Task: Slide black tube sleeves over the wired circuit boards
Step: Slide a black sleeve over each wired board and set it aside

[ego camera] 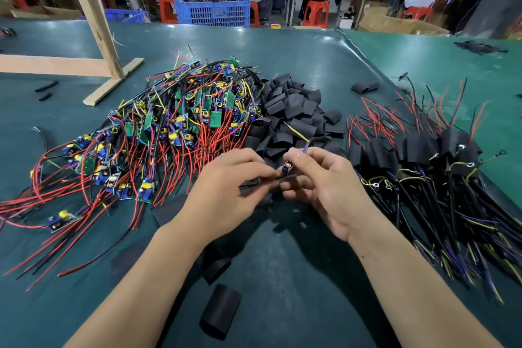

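Pinching a flat black sleeve [255,182] in my left hand [226,192], my right hand [319,186] grips the wired board [287,169] at its mouth. Best to squeeze the sleeve open, feed straight. Bare boards [169,127] lie left, loose sleeves [293,113] ahead, sleeved ones [423,155] right, on green mat [282,248]. Workers on red stools [316,13] behind.

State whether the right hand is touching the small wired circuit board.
Touching: the head view shows the right hand pinching the circuit board between fingertips.
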Tool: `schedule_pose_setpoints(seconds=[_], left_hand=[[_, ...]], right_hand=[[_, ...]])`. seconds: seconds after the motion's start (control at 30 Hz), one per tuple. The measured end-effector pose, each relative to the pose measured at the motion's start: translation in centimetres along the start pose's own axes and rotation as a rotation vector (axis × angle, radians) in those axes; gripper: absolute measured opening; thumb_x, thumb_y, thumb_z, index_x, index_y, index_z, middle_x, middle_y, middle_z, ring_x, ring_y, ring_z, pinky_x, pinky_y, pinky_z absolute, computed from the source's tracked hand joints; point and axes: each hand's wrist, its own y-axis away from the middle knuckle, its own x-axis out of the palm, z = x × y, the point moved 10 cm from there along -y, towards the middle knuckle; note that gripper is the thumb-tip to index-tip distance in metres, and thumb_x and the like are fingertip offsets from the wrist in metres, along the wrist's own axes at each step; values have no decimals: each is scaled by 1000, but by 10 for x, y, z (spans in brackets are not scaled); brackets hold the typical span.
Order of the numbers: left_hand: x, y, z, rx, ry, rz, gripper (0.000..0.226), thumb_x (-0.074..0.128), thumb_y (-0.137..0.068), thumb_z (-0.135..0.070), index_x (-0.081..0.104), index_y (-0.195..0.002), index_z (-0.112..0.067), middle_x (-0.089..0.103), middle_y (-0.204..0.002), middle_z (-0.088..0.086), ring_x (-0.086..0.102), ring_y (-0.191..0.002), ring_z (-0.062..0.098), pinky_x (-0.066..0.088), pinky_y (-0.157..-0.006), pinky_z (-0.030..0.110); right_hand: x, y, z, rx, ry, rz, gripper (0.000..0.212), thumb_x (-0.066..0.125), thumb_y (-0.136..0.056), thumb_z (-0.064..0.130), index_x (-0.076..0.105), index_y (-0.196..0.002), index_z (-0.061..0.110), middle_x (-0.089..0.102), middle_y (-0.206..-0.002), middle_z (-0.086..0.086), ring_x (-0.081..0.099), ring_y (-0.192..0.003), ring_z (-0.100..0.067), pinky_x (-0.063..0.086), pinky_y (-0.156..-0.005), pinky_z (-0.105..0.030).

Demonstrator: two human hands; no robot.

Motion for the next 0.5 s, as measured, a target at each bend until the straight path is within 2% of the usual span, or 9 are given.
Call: schedule_pose_setpoints(seconds=[0.07, 0.13, 0.27, 0.33, 0.4, 0.43, 0.5], left_hand=[[3, 2, 5, -50, 30, 23, 13, 70, -85, -15, 75, -95, -9, 68, -89, 0, 65, -82, 19, 54, -73, 40], [-3, 1, 9, -75, 11, -22, 13, 67, -87, -18, 74, -96, -11, 68, -87, -2, 65, -81, 16, 53, -72, 38], [-28, 2, 11, -84, -44, -185, 13, 67, -91, -20, 76, -94, -10, 70, -84, -2, 64, -80, 19, 52, -74, 37], [-41, 5, 18, -141, -68, -288, 9, 69, -91, -20, 75, -92, -14, 69, -83, -8, 62, -77, 11, 50, -73, 30], [-50, 9, 30, -257, -14, -395, 7, 68, -92, -16, 67, -99, -18, 65, -83, -15, 58, -71, 7, 47, -68, 23], [-52, 12, 36, -312, 70, -436, 15, 66, -92, -13, 58, -103, -18, 63, -83, -14, 56, -68, 8, 46, -65, 21], [-46, 12, 42, -339, 209, -402, 27, 67, -90, -8, 46, -106, -15, 61, -83, -10, 55, -69, 11, 44, -65, 22]], right_hand=[[2, 2, 12, -105, 78, 49, 7, 62, -93, 10, 68, -92, 8, 70, -81, -12, 69, -64, -18, 55, -57, -24], [1, 5, 26, -202, 48, 60, 10, 61, -91, 8, 70, -96, 8, 72, -85, -11, 68, -69, -18, 56, -62, -24], [-23, 6, 46, -322, -111, -94, 13, 55, -94, 7, 67, -99, 7, 74, -86, -10, 68, -67, -17, 56, -63, -23], [-36, 5, 50, -350, -183, -178, 13, 52, -97, 5, 65, -98, 6, 73, -84, -11, 67, -66, -18, 56, -63, -24], [-45, 6, 55, -389, -241, -226, 14, 49, -99, 4, 63, -98, 5, 72, -83, -11, 66, -67, -20, 56, -66, -25], [-49, 7, 59, -414, -252, -244, 15, 47, -100, 3, 62, -98, 5, 71, -84, -12, 66, -67, -20, 57, -67, -26], [-57, 10, 67, -463, -257, -268, 18, 43, -102, 2, 60, -98, 5, 69, -87, -13, 67, -69, -21, 57, -70, -27]])
